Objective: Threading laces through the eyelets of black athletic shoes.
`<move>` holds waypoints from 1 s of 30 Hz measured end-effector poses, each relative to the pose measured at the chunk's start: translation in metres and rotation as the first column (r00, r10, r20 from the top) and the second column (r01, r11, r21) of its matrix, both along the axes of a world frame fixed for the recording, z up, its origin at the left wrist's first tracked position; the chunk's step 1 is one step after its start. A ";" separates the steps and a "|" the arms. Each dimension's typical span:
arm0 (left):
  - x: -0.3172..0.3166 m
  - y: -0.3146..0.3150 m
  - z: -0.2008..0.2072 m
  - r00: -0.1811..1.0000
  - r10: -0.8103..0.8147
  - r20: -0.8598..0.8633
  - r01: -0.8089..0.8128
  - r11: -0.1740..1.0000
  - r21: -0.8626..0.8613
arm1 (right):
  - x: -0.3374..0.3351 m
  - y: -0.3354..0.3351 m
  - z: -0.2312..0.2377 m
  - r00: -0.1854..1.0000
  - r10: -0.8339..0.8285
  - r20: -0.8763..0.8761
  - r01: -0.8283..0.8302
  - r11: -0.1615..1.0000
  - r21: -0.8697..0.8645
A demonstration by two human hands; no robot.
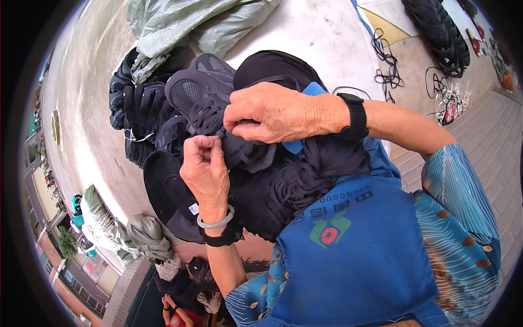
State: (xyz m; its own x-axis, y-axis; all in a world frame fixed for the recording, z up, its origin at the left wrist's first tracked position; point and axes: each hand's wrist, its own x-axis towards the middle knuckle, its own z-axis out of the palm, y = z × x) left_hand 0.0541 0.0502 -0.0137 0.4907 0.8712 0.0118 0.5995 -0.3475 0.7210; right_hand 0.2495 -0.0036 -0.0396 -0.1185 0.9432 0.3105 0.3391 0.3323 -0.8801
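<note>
Lying at the middle of the frame, the dark sneaker [237,154] has its mesh toe toward the upper left and its opening toward the wearer, an angle that probably lets both hands reach its lacing [206,113] from either side. The left hand [206,169] comes up from below, thumb and forefinger pinched together at the shoe's edge; the right hand [272,111] enters from the right, fingers curled and thumb drawn close to the forefinger. Whether a lace end sits in either pinch, I cannot tell. Just below, a heap of loose dark laces [299,182] lies against the blue apron [348,261], likely kept there for easy reach, while the apron seems to shield the patterned clothes. Left of the sneaker, black shoes [141,114] are bunched with white string [139,136], presumably to keep them together. Farther out, a grey-green sack [185,27] slumps at the top, and a long row of black footwear [437,38] lies packed side by side at upper right.
</note>
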 end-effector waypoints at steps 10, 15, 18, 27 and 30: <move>-0.006 -0.002 0.011 0.992 0.076 -0.098 -0.082 0.995 -0.057 | -0.017 -0.002 0.002 0.869 -0.122 0.480 0.075 0.990 0.116; -0.005 -0.001 0.001 0.996 0.065 -0.055 -0.065 0.998 -0.002 | -0.032 0.001 0.006 0.772 -0.079 0.631 0.043 0.996 0.072; -0.001 0.000 -0.004 0.998 0.051 -0.038 -0.048 0.997 0.062 | -0.033 0.004 0.006 0.741 -0.086 0.666 0.015 0.994 0.112; -0.011 -0.033 0.012 0.999 -0.038 0.028 0.038 0.999 0.011 | 0.013 -0.010 0.052 0.937 0.132 0.323 -0.142 0.990 0.009; -0.001 -0.039 -0.004 0.980 -0.195 0.024 0.186 0.960 0.207 | 0.019 -0.025 0.052 0.949 0.258 0.179 -0.236 0.962 -0.134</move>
State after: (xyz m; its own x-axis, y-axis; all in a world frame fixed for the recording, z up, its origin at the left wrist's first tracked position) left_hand 0.0534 0.0109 -0.0175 0.6426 0.7385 0.2042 0.4770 -0.5941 0.6477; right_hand 0.2689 -0.0285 0.0123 -0.3996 0.9036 0.1546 0.4255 0.3321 -0.8418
